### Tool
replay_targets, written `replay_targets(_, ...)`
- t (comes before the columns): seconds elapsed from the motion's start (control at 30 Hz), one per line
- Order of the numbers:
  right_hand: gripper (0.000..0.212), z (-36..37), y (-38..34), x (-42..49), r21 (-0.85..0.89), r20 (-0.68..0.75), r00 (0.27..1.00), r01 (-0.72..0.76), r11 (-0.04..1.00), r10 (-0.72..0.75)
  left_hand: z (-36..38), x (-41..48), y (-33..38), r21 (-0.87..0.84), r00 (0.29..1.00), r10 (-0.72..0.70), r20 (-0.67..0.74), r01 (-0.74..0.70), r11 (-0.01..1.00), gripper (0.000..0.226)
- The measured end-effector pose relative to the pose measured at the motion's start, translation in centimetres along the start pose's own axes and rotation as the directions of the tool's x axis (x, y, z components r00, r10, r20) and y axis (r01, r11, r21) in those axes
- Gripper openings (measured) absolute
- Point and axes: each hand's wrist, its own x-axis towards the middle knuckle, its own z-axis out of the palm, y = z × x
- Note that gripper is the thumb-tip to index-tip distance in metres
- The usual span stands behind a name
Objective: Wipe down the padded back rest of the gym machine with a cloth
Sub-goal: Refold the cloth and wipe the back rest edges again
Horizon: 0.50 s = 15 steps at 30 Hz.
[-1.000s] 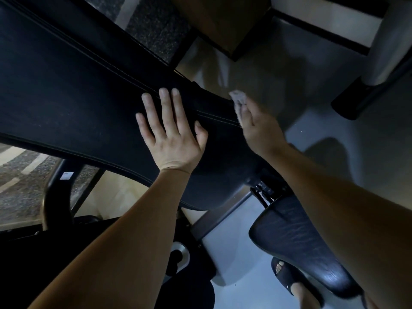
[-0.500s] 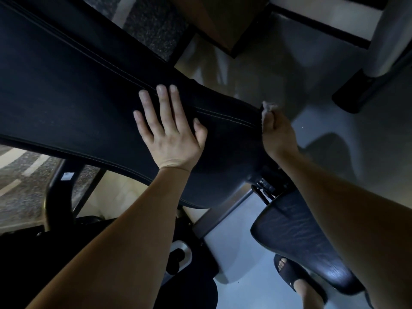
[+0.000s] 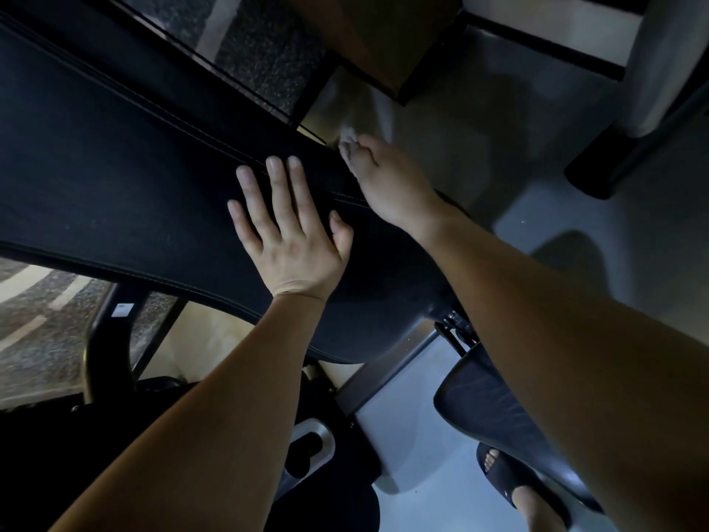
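The black padded back rest, a smooth dark cover with a stitched seam near its far edge, runs slantwise from upper left down to centre. A small pale cloth sits bunched against that far edge. The right hand grips it with fingers curled over the wad, and only a scrap of fabric shows past them. The left hand lies flat on the pad face just beside it, fingers straight and slightly spread, apparently bracing.

Judgement: wiping is in hand at the edge band, not the broad face. The next move calls for steady pressure along the seam, then passes across the long face to the left.

Below right are a black seat pad and a foot in a dark sandal.
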Motion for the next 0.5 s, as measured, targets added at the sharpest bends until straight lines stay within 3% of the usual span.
replay_targets(0.13, 0.042, -1.9, 4.3, -1.7, -0.072, -0.066, 0.991, -0.122, 0.99, 0.118, 0.1, -0.1, -0.1, 0.008, 1.0, -0.001, 0.007, 0.001, 1.0, 0.07)
replay_targets(0.23, 0.055, -3.0, 7.5, -2.9, -0.083, -0.257, 0.956, -0.168, 0.982, 0.142, 0.2, -0.1, -0.1, 0.011, 1.0, 0.003, 0.006, -0.003, 1.0, 0.071)
replay_targets(0.33, 0.045, -3.7, 10.1, -4.4, -0.028, -0.215, 0.894, -0.409, 0.912, 0.394, 0.2, 0.0, -0.1, 0.016, 1.0, 0.002, 0.008, -0.002, 1.0, 0.07)
replay_targets(0.5, 0.042, -3.8, 11.6, -5.0, 0.078, -0.197, 0.857, -0.471, 0.879, 0.476, 0.1, 0.0, -0.1, 0.018, 1.0, 0.009, 0.013, -0.009, 1.0, 0.07)
